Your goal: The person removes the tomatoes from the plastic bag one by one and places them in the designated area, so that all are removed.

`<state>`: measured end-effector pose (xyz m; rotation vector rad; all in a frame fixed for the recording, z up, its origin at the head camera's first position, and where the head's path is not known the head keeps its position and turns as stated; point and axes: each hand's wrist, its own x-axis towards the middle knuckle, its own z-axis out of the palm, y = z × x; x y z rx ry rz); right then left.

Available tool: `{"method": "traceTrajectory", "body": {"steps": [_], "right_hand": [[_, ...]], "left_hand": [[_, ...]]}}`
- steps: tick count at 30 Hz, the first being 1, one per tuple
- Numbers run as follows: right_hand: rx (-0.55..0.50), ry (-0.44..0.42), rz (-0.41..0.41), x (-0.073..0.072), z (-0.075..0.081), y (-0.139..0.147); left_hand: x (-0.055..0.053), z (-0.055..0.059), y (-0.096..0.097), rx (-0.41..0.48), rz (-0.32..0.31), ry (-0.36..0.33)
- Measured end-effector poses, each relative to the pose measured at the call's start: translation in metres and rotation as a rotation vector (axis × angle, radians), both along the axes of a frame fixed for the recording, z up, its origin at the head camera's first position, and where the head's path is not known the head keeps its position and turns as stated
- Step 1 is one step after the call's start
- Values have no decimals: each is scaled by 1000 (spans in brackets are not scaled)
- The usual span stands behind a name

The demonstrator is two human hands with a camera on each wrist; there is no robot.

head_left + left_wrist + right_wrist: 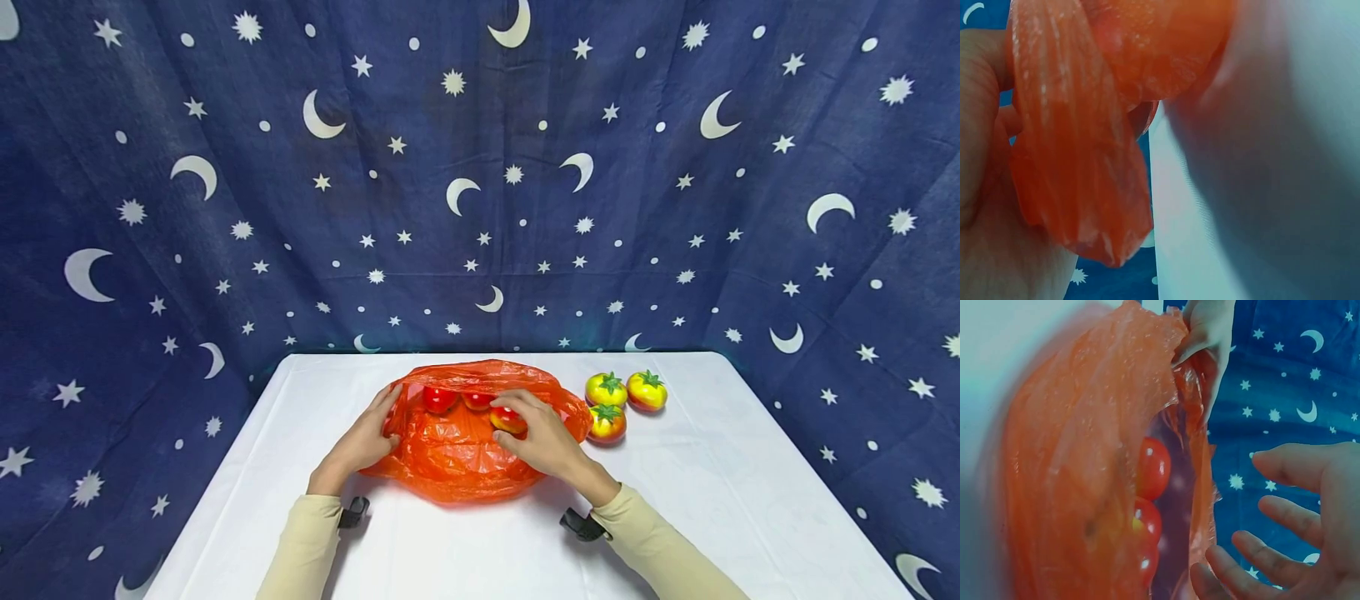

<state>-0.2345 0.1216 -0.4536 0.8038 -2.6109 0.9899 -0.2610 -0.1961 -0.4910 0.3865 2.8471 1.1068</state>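
- One bag (457,458), red, and just one.
- Three tomatoes (647,392) out on the table (720,487), next to the bag.
- Three more tomatoes (439,401) to see inside the bag; any others under the red folds too hidden to count.
- Six tomatoes in sight, all added up.
- One table, white.
- Two hands: one left hand (365,437), one right hand (542,435).
- Two sleeves (300,546), one on each arm.
- Two black gadgets (352,512), one by each wrist.
- On the blue cloth (427,108), more than ten moons (75,275).
- Over thirty stars (247,27), big and little together.
- Over twenty dots (414,43), small and round.
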Motion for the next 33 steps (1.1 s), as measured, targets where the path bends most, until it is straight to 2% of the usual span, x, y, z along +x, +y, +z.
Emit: {"method": "traceTrajectory", "body": {"steps": [11,19,27,33], "right_hand": [[23,-49,-50,-9,-7,2],[46,-92,-83,-14,-13,3],[61,-99,-112,-23,-18,4],[80,-123,-117,-27,-21,4]], "left_hand": [[-1,1,0,-3,12,-17],[0,0,0,6,-5,-3],[1,-1,3,18,5,-17],[2,-1,3,16,-3,0]]}}
